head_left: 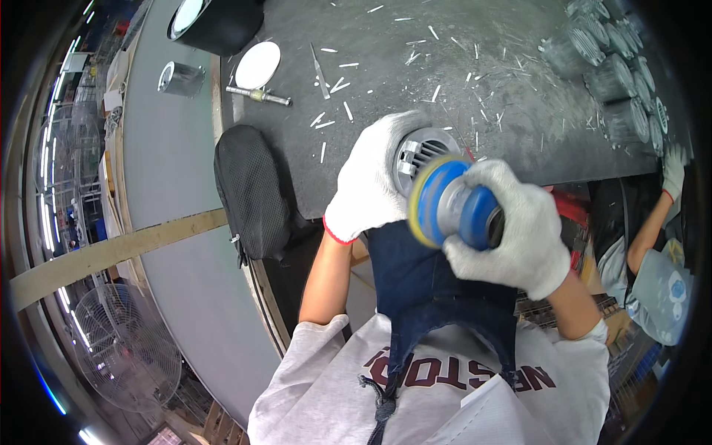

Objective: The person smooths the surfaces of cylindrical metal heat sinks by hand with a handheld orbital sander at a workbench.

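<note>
My left hand (374, 174), in a white knit glove with a red cuff edge, is closed around a round grey metal housing (424, 145) with a slotted face. In my right hand (530, 233), also gloved in white, is a blue palm sander (454, 205) with a yellow-edged round pad. The sander is tilted, its pad edge overlapping the lower right of the housing; I cannot tell whether they touch. Motion slightly blurs the sander. Both hands are over the near edge of the dark worktable (371, 67), in front of my dark apron (445, 282).
Thin white slivers, a narrow pointed tool (320, 70), a white disc (258, 65) and a pen-like tool (259, 96) lie on the table. Similar housings (612, 78) stand far right, near another person's gloved hand (674, 172). A black mesh bag (252, 193) sits left.
</note>
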`<state>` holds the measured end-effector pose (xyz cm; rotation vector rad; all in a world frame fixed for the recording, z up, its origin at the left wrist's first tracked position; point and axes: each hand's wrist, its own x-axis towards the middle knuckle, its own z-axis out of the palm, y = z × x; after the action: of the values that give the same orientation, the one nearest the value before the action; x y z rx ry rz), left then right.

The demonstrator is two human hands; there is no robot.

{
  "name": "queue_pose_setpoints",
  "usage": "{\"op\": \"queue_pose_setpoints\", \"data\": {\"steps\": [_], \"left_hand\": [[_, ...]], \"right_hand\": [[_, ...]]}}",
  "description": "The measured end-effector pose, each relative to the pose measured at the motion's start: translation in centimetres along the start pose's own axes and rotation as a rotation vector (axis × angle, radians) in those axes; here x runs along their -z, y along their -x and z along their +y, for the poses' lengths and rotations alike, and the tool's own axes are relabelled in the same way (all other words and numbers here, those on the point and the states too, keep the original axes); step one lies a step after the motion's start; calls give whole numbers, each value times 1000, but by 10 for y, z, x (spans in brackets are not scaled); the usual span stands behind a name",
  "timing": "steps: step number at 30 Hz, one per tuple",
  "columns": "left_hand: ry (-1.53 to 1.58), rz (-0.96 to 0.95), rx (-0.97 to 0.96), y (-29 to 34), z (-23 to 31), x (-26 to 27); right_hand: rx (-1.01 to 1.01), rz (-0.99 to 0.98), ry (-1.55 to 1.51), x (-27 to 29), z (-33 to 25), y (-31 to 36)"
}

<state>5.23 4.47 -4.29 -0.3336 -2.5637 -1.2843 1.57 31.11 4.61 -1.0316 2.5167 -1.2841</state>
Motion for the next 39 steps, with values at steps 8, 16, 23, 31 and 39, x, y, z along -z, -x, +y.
{"op": "queue_pose_setpoints", "data": {"steps": [8,16,23,31,39], "left_hand": [[60,-9,113,-6,12,2],[469,77,170,12,14,38],[805,350,237,-3,-18,91],[40,1401,309,-6,-163,260],[-496,1270,1025,59,-220,290]], "right_hand": [[84,-229,22,-9,-22,30],[-619,184,-471,52,101,41],[-719,841,-1263,80,292,53],[-417,315,-1284,95,376,72],[-442,785,-1112,55,334,74]]}}
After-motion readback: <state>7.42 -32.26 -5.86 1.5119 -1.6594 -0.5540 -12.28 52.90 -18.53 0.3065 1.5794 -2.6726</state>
